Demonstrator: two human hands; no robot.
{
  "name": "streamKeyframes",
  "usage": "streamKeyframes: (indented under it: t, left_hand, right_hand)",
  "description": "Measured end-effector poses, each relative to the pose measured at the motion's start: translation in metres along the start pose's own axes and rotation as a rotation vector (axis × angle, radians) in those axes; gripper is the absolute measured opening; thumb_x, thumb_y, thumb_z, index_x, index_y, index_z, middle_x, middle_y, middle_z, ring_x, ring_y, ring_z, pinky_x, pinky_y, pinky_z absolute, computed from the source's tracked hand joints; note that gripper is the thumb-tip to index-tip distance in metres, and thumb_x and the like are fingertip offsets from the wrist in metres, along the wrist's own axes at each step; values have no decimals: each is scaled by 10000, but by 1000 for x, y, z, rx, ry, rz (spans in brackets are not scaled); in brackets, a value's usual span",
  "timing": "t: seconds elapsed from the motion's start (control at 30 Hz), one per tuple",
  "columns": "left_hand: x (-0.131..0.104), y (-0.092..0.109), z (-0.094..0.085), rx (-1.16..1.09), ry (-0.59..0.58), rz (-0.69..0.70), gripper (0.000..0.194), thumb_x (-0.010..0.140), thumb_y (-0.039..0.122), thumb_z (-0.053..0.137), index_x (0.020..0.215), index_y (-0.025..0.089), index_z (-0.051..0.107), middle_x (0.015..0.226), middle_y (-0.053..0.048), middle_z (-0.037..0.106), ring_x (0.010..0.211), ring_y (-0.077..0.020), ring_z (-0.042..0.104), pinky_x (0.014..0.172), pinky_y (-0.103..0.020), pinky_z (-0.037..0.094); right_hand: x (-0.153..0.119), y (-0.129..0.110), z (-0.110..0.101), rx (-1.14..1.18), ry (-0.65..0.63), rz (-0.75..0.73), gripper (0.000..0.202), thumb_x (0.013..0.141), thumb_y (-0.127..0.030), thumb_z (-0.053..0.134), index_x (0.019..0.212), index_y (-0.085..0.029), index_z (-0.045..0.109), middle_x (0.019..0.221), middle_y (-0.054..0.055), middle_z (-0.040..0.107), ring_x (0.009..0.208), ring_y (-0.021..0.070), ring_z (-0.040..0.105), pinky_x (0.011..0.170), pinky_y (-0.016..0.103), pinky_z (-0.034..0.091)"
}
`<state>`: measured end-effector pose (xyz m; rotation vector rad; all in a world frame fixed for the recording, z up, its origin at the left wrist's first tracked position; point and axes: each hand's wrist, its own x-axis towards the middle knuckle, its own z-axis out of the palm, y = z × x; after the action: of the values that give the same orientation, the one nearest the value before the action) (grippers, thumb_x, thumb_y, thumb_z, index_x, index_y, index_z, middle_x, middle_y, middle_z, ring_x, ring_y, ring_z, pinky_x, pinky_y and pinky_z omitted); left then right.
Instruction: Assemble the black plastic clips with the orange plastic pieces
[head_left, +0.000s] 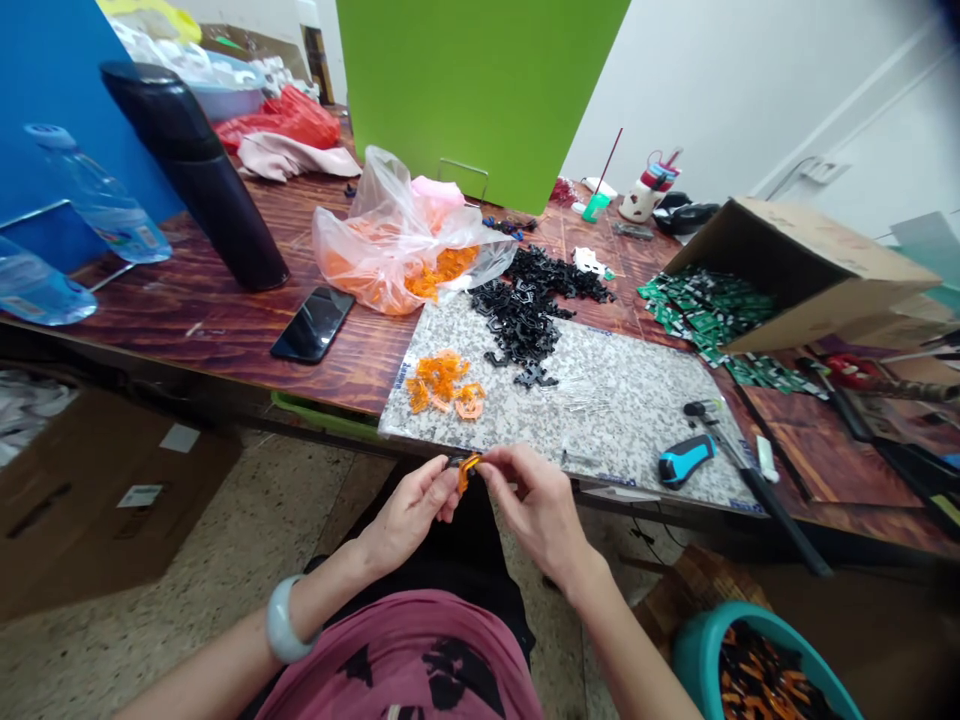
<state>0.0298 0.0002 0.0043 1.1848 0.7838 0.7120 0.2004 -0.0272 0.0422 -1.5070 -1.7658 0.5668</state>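
Two hands pinching one small orange piece [468,474]

The left hand [411,508] grips it between thumb and fingers, above the lap by the near edge of the speckled slab [622,410]; the right hand [541,510] has thumb and fingertips closed on its other side. A steady left pinch and gentle, square right-hand pressure should suit such thin plastic. Working over the slab would likely catch drops.

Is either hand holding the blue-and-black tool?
No, the tool lies on the speckled slab, while the left hand and right hand meet at an orange piece.
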Motion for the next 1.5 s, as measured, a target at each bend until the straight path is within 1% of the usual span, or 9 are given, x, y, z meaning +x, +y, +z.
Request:
streamKeyframes:
  t: [0.07,0.13,0.3,0.43,0.67,0.9,1.13,1.5]
  left_hand:
    - [-1,0,1,49,-17,29,361,890,507,447,763,173,491,664,32,459,593,-109,426,587,-234,379]
    - [-1,0,2,107,-28,48,334,899,482,446,763,179,483,670,35,452,603,-110,425,594,-231,378]
    - [-2,0,4,244,-15,74,305,931,418,404,742,186,464,662,40,448,603,-109,420,587,-226,367]
    - [-4,-1,4,308,-6,118,301,949,384,372,741,185,459,658,41,465,603,-108,432,590,-232,362]
    - [-4,-1,5,316,-4,151,302,967,364,331,772,180,471,678,37,473,622,-106,453,621,-236,380]
    - [-4,-4,4,275,12,163,291,957,383,360,775,181,463,670,42,473,608,-103,452,608,-235,384]
    - [-6,-4,3,309,-3,163,288,960,368,355,779,179,473,670,42,480,612,-103,457,611,-232,383]
    - [-4,-2,2,373,-10,175,289,966,339,343,755,184,465,660,42,481,601,-101,459,597,-224,376]
  right_hand:
    - [-6,-6,4,-18,-23,-36,101,906,-227,491,891,-215,590,815,37,625,770,172,575,688,272,429]
    - [-9,-7,6,-36,-19,-44,102,908,-212,482,891,-218,583,828,44,622,799,181,572,708,279,426]
    - [-11,-4,7,-39,-8,-38,98,910,-210,481,898,-211,579,842,46,613,806,179,564,721,280,430]
    - [-12,-5,8,-36,13,-32,95,904,-200,493,870,-198,582,819,40,603,779,169,559,703,274,430]
    - [-13,-8,10,-20,45,-17,86,894,-181,513,861,-188,592,785,25,597,729,144,551,665,251,429]
    - [-16,-10,10,-22,81,-26,84,888,-169,519,859,-179,597,773,25,589,706,136,545,641,247,427]
    - [-15,-9,12,-22,64,-13,84,891,-181,515,863,-188,595,781,25,593,712,141,551,646,254,432]
    - [-15,-10,11,-8,73,-12,78,884,-169,526,854,-179,598,770,21,598,689,128,551,629,237,436]
